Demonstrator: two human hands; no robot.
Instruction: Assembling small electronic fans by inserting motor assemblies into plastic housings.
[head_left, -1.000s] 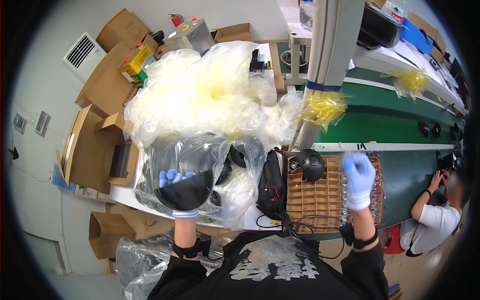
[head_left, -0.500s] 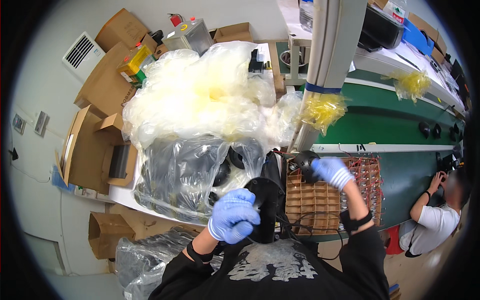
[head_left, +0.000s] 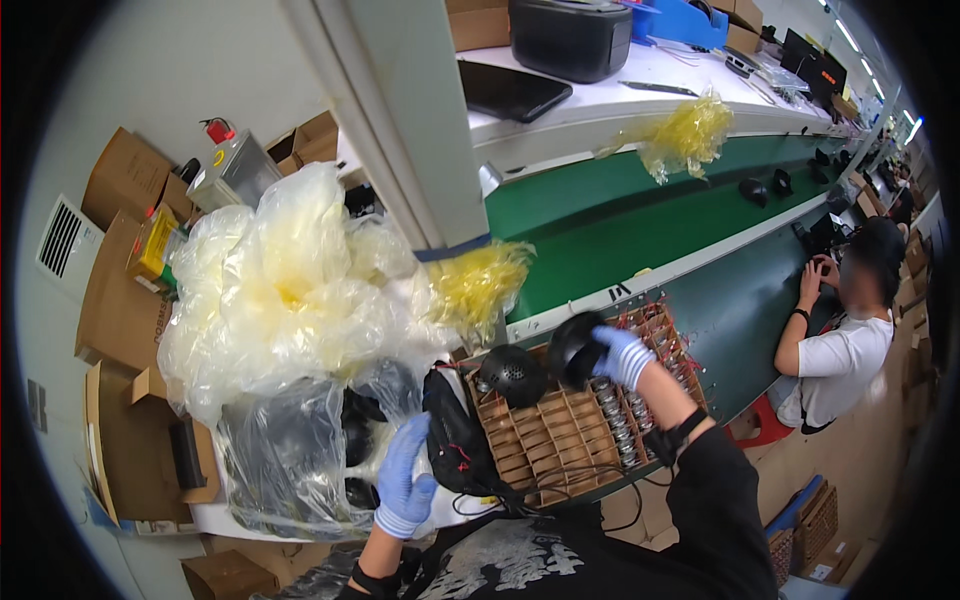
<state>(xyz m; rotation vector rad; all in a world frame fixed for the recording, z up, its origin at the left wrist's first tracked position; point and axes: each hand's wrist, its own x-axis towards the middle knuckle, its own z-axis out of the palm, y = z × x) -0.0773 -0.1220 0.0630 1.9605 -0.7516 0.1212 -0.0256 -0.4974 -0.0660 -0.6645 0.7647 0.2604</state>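
Right hand [head_left: 622, 357]: blue-gloved, near the centre of the frame, fingers bent over the right side of a black shell [head_left: 574, 348], gripping it; the thumb is hidden.
Black shell: just right of the frame's middle, above the upper edge of the cardboard divider tray.
Left hand [head_left: 405, 482]: blue-gloved, lower middle of the frame, loosely open with fingers stretched out and thumb apart; nothing can be seen in its grasp. It is just beside a black bag [head_left: 455, 430].
Perforated dome [head_left: 513, 376]: black, left of the held shell, resting on the tray's upper left part.
Divider tray [head_left: 560, 437]: lower middle of the frame, its cells bare on the left, with metal parts [head_left: 622, 430] filling those on the right.
Clear plastic bag [head_left: 285, 450]: lower left, next to black rounded pieces.
Yellowish plastic heap [head_left: 290, 290]: left of the frame.
Green counter [head_left: 735, 340]: right of the tray.
Co-worker [head_left: 840, 350]: right side of the frame, hands raised together, beside a red stool [head_left: 762, 425].
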